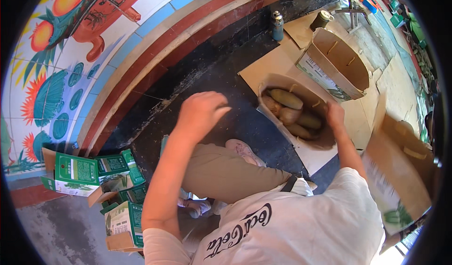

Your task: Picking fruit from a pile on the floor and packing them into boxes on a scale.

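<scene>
Carton [307,93] of produce [286,99], perhaps squash, by right hand [334,115]

A painted tiled wall [113,36] curved along the left, its white ground bearing round orange fruits [68,1], teal lily pads [75,74] and spiky red-orange petals [28,102]. A light-blue tile band [129,42] edged the mural, with red-brown trim below. Dark, scuffed flooring [162,116] met mottled grey concrete [47,227] at lower left. A small trestle-legged stool [352,15] stood at upper right; bright light [393,256] glared at lower right.
</scene>
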Available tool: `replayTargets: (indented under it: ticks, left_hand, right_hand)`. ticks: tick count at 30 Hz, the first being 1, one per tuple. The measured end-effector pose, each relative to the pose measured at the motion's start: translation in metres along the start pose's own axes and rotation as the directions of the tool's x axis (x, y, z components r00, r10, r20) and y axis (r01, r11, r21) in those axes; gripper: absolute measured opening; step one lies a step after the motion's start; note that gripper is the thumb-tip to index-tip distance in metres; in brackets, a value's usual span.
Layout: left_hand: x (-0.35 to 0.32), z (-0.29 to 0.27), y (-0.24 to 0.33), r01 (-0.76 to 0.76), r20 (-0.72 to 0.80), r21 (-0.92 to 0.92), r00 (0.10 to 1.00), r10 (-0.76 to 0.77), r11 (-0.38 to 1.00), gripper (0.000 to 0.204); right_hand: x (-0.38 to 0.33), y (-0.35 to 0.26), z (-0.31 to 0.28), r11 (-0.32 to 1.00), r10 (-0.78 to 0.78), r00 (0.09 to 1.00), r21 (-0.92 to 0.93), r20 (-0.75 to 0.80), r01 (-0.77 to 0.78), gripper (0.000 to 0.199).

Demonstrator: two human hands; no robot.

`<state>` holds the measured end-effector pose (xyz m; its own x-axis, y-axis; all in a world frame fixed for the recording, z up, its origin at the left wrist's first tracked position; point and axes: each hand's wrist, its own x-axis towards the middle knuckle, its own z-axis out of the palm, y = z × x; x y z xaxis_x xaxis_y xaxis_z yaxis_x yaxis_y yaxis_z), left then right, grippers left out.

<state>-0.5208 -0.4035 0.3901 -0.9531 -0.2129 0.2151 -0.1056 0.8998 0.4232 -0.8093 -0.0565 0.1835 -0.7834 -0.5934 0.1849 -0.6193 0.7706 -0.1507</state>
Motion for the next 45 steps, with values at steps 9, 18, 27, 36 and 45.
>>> replayTargets:
  ticks: [9, 18, 27, 36, 45]
  left_hand:
    - [-0.142, -0.033, -0.026, 0.522, -0.093, -0.023, 0.848, -0.522, 0.852, 0.015]
    - [-0.249, -0.027, -0.024, 0.682, -0.235, -0.007, 0.71, -0.664, 0.731, 0.013]
    - [-0.287, -0.026, -0.007, 0.694, -0.353, -0.127, 0.636, -0.686, 0.708, 0.012]
    - [-0.336, -0.048, 0.026, 0.722, -0.56, -0.168, 0.49, -0.668, 0.671, 0.012]
    - [-0.384, -0.059, 0.054, 0.746, -0.699, -0.286, 0.266, -0.663, 0.601, 0.01]
  right_hand:
    - [0.03, -0.081, -0.048, 0.975, -0.214, 0.975, 0.081, 0.063, 0.209, 0.025]
    - [0.078, -0.148, -0.255, 0.91, -0.413, 0.582, -0.327, -0.7, 0.253, 0.051]
    - [0.054, -0.132, -0.219, 0.969, -0.236, 0.959, 0.107, 0.156, 0.221, 0.038]
    - [0.037, -0.186, -0.252, 0.839, -0.422, 0.905, 0.4, 0.048, 0.37, 0.022]
    - [0.006, -0.351, -0.258, 0.504, -0.816, 0.572, 0.385, -0.082, 0.773, 0.027]
